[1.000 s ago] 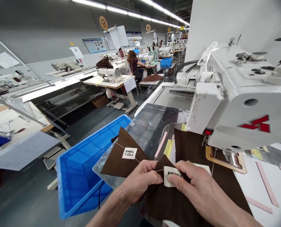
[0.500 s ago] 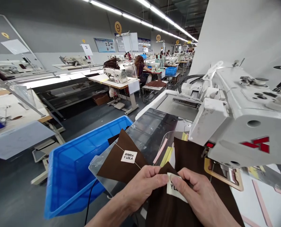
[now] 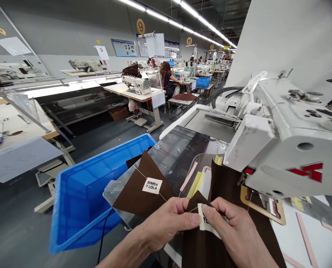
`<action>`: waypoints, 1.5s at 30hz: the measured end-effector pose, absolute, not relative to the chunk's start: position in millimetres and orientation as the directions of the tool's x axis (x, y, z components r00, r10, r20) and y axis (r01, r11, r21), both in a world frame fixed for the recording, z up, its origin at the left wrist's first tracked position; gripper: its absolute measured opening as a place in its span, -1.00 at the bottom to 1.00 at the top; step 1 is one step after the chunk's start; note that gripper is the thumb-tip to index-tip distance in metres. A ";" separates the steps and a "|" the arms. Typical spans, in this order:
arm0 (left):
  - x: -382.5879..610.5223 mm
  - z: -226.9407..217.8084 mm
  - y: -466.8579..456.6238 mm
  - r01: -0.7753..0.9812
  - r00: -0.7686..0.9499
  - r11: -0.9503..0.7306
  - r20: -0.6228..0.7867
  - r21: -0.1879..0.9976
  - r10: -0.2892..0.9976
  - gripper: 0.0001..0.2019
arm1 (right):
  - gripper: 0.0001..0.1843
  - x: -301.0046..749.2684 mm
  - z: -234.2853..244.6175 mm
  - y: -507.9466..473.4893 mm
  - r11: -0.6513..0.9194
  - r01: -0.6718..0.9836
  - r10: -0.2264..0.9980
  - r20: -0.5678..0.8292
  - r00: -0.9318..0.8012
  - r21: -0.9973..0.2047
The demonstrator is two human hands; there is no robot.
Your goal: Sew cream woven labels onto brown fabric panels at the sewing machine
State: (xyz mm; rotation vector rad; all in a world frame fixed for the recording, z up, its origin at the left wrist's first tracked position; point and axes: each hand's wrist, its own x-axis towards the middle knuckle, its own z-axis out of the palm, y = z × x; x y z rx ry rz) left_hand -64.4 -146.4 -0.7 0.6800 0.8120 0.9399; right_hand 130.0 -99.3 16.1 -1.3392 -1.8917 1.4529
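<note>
Brown fabric [image 3: 202, 249] with a white printed label [image 3: 210, 230] is between my two hands, in front of the sewing machine. My left hand [image 3: 173, 219] pinches the cloth at the label's left edge, thumb on top. The thumb of my right hand [image 3: 234, 225] presses on the label while its fingers curl behind the fabric, partly hidden. A pale thread runs across the cloth above my left thumb. Left of my hands, another brown piece [image 3: 138, 199] lies on the clear plastic plate, its label [image 3: 152, 185] reading "BIMBA Y LOLA".
At right stands the white sewing machine [image 3: 283, 137] with a copper-coloured clamp frame [image 3: 263, 212] under its head. A blue bin [image 3: 79, 197] sits lower left, beside a black cable [image 3: 103, 234]. Further off, a seated person [image 3: 167, 78] works among sewing tables.
My left thumb has slid slightly down along the label's edge, uncovering the thread above it. The held fabric's left edge has shifted right. Both hands keep their grip.
</note>
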 end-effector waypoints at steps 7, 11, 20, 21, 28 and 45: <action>-58.5 -4.1 -146.1 -0.444 0.327 0.409 -0.280 0.797 0.902 -0.54 | -0.46 124.3 13.3 -104.1 -0.130 0.296 0.865 -0.254 -0.433 -0.946; -64.6 2.0 -145.5 -0.380 0.248 0.390 -0.314 0.839 0.916 -0.50 | -0.41 124.8 15.8 -99.4 -0.162 0.222 0.820 -0.257 -0.512 -0.961; -49.1 -5.0 -179.3 0.512 -0.218 -0.201 0.353 0.835 0.910 -0.65 | -0.44 128.6 9.2 -102.8 -0.065 0.338 0.926 -0.183 -0.330 -0.939; -45.3 -8.2 -178.9 0.514 -0.186 -0.182 0.316 0.838 0.930 -0.70 | -0.44 128.1 7.9 -104.2 -0.067 0.319 0.926 -0.178 -0.332 -0.945; -36.4 -6.5 -168.1 0.327 -0.099 0.004 0.030 0.945 0.995 -0.70 | -0.60 138.6 1.7 -103.7 0.109 0.411 0.928 -0.056 -0.369 -0.905; -59.6 23.6 -143.3 -0.139 0.199 0.387 -0.357 0.912 0.913 -0.86 | -0.84 150.4 38.7 -65.6 0.648 0.198 0.427 0.135 -0.894 -0.736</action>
